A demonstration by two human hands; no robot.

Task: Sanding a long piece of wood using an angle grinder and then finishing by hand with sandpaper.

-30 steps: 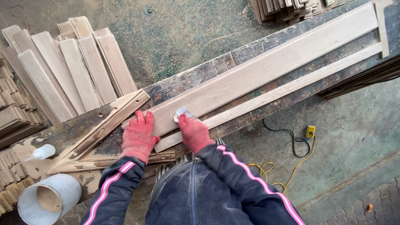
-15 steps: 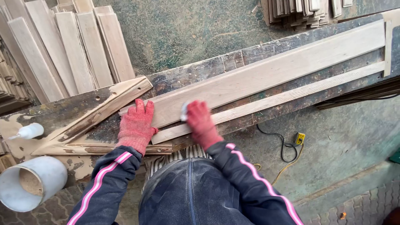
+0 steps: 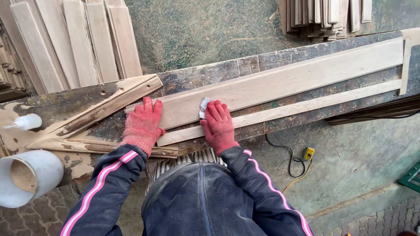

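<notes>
Down at the centre of the head view, the left hand (image 3: 142, 124), in a red knit glove, is lying flat with fingers spread on the near end of a long pale board (image 3: 280, 83). Just beside it, the right hand (image 3: 218, 124), gloved the same way, is pressing a small grey sanding pad (image 3: 204, 106) against the board's face, fingers curled over the pad. That board is running from the middle of the frame up to the right edge, resting on a dark, stained workbench (image 3: 78, 102). A thinner strip (image 3: 306, 107) is lying alongside it, nearer the person, and touching the heel of the right hand.

At the lower left, a white plastic tube (image 3: 26, 177) is lying on its side with its open mouth facing up; tan sawdust is sitting inside it. Above it, at the left edge, a small white squeeze bottle (image 3: 24, 122) is resting on the bench; no label is readable on it. A glue-smeared wooden frame piece (image 3: 105, 109) is slanting between the bottle and the left hand.

Planks (image 3: 78, 43) are leaning in the upper left, and a stack of slats (image 3: 323, 13) is showing at the top right. On the floor at the lower right, a small yellow plug box (image 3: 309, 153) is sitting on its black cord.
</notes>
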